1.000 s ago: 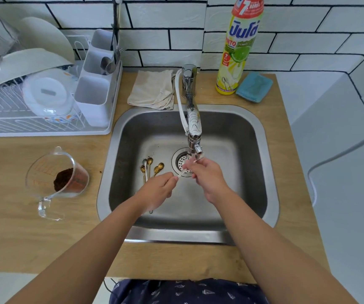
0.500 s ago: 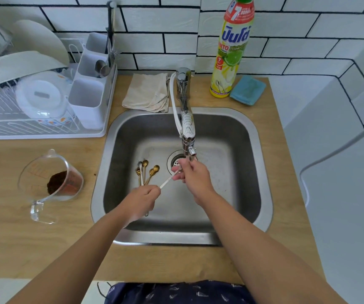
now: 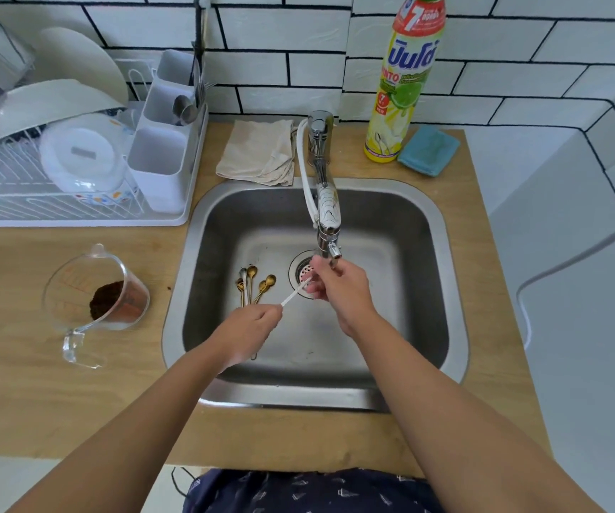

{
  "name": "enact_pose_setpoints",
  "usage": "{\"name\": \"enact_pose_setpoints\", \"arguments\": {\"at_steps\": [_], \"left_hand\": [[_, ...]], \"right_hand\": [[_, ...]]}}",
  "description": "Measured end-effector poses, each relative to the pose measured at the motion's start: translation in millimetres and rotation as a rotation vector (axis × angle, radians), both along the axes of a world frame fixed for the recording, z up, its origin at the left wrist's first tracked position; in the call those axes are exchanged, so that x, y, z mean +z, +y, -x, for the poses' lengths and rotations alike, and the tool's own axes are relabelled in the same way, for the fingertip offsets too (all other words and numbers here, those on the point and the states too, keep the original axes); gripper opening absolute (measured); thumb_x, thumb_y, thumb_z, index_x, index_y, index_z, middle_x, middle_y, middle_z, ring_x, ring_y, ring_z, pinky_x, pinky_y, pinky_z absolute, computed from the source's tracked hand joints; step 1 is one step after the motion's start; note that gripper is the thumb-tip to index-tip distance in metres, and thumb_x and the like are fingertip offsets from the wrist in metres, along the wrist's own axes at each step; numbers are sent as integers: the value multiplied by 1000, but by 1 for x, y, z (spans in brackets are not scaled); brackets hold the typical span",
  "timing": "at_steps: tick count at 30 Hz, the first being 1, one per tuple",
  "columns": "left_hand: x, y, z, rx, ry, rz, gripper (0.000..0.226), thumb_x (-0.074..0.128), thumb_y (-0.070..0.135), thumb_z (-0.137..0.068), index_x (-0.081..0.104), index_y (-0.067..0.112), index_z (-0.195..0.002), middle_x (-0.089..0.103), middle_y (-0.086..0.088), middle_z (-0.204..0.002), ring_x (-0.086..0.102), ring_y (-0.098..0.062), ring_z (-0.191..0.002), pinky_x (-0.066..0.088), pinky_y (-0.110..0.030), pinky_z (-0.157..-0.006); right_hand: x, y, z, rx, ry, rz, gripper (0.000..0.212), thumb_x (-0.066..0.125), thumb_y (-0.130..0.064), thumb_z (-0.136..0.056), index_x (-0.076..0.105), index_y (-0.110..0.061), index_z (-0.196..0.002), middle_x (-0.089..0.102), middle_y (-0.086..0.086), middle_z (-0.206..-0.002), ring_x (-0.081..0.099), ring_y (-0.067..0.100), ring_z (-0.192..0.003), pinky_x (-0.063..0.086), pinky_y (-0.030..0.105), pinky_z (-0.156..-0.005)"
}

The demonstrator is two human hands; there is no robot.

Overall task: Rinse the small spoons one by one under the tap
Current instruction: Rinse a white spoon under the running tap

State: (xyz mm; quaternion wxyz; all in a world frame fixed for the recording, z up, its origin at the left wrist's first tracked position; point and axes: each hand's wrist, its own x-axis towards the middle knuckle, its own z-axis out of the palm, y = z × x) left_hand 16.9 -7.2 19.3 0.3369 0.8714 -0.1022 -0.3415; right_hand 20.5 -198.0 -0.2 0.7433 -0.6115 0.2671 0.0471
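A small spoon with a white handle (image 3: 294,293) is held over the steel sink (image 3: 454,290) just below the tap spout (image 3: 330,231). My left hand (image 3: 250,333) pinches the end of its handle. My right hand (image 3: 335,286) has its fingers curled round the bowl end, which is hidden, right under the spout. Several small gold spoons (image 3: 256,285) lie in a bunch on the sink floor, left of the drain (image 3: 302,270) and beyond my left hand. I cannot make out a water stream.
A measuring jug (image 3: 94,301) with brown powder stands on the wooden counter left of the sink. A dish rack (image 3: 76,172) with plates and a cutlery holder fills the back left. Behind the sink lie a beige cloth (image 3: 257,153), a dish soap bottle (image 3: 406,79) and a blue sponge (image 3: 428,149).
My left hand has drawn back left along the handle, so more of the white handle shows between the hands. The right hand stays under the spout.
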Motion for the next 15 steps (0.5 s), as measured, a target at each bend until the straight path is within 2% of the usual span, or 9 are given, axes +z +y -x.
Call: {"name": "enact_pose_setpoints", "arguments": {"at_steps": [3,6,8,11,13,15], "left_hand": [[0,-4,-1,45,21,-12,54,38,61,-100,50,16,-72,46,-1,-65,43,-14,-62,36,-29,-59],[1,0,-1,120,149,43,58,40,71,-93,48,19,-70,45,4,-62,40,-14,-61,33,-31,-62],[5,5,-3,154,262,71,56,42,75,-90,51,24,-68,47,11,-55,40,-12,-55,36,-29,-60],[4,10,-3,87,274,33,60,39,75,-91,61,19,-88,57,-6,-73,52,-26,-70,49,-33,-79],[3,11,-1,62,239,38,55,35,72,-94,56,22,-83,51,-2,-72,45,-20,-68,43,-34,-75],[2,10,0,71,240,58,54,33,69,-97,47,21,-76,43,3,-67,36,-15,-65,35,-35,-72]], "right_hand": [[-2,1,1,-30,31,-129,25,54,-22,-107,75,-14,-96,80,7,-85,69,13,-63,58,26,-63],[-2,-6,8,9,11,-372,21,53,-19,-108,73,-11,-110,80,5,-96,69,10,-72,58,21,-69],[-1,-10,11,32,7,-420,15,61,-19,-104,73,-11,-105,77,5,-92,71,9,-75,58,20,-72],[-4,-9,10,15,60,-354,16,66,-24,-100,71,-9,-95,77,6,-84,74,10,-73,58,20,-67],[-5,-6,8,-7,79,-391,23,59,-27,-105,71,-8,-100,79,6,-87,75,11,-75,59,21,-66],[-5,-5,9,7,53,-443,20,56,-23,-106,71,-10,-108,80,3,-93,73,8,-76,58,20,-67]]}}
